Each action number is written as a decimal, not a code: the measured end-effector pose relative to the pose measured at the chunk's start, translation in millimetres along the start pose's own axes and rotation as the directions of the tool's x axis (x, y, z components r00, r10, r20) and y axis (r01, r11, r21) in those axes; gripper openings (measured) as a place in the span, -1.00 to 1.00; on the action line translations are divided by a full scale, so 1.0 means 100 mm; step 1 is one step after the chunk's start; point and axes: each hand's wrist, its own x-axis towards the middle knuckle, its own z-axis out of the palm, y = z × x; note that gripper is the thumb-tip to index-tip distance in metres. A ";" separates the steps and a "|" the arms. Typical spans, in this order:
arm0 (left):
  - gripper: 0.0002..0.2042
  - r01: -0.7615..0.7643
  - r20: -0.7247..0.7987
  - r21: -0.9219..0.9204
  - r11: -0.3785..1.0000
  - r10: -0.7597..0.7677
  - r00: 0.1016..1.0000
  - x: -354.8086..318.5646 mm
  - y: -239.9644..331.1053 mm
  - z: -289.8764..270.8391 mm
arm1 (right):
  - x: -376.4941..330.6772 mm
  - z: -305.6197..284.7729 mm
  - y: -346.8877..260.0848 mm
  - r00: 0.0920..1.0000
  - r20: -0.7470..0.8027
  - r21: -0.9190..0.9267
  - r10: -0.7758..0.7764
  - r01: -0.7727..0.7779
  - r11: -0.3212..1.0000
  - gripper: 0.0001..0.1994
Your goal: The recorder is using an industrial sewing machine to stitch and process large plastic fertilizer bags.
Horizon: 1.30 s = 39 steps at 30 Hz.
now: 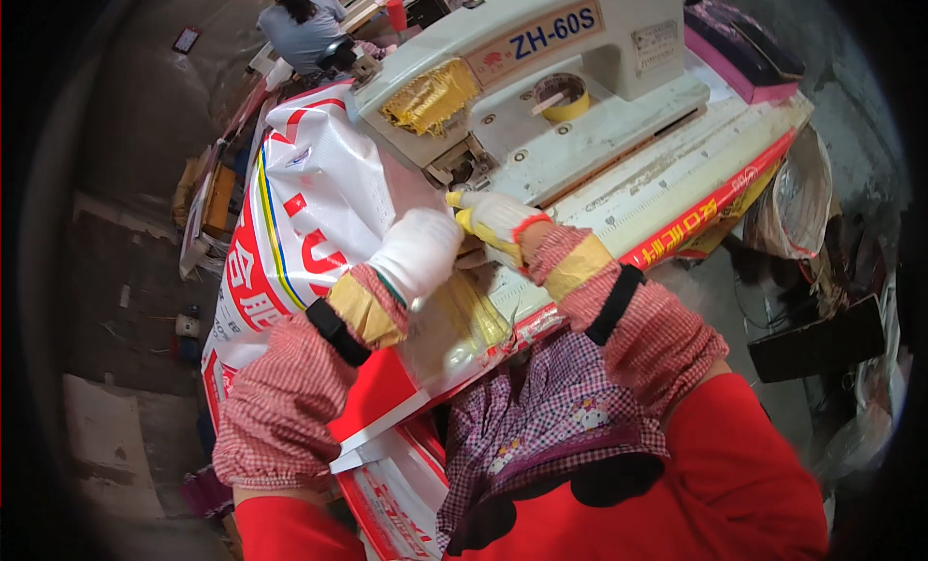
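Note:
A large white bag (329,194) with red printing lies left of a grey-white sewing machine (604,107), its upper part creased beside the machine head. My left hand (418,257), in a white glove, is closed over the bag's right edge, its fingertips hidden. Close beside it, my right hand (495,225), in a white glove with yellow fingers, is at the presser foot (472,165). Its fingers are bent and pressed together; what they hold is hidden. Yellow see-through material (469,319) lies on the table below my hands.
A tape roll (563,97) sits on the machine bed, and a pink and black box (744,54) at the table's far right. A plastic sack (793,199) hangs off the right side. Another person (304,29) sits at the back left. More printed bags (396,498) lie below the table.

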 end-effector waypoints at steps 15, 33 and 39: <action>-0.93 0.046 -0.178 -0.042 0.998 -0.053 0.983 -1.90 -0.31 -0.48 | -0.12 0.64 0.11 0.881 0.306 -0.947 -0.360 0.241 -0.214 -0.18; -0.32 -0.649 0.442 -0.549 -0.527 -0.842 0.310 -3.75 1.56 0.69 | -1.12 2.48 1.13 0.632 0.558 -0.825 0.539 0.346 0.448 -0.60; -0.50 -0.338 0.526 -0.742 -0.579 -0.816 0.242 -3.83 1.48 1.09 | -1.06 1.50 1.14 0.659 0.691 -0.038 0.299 -0.379 0.924 -0.65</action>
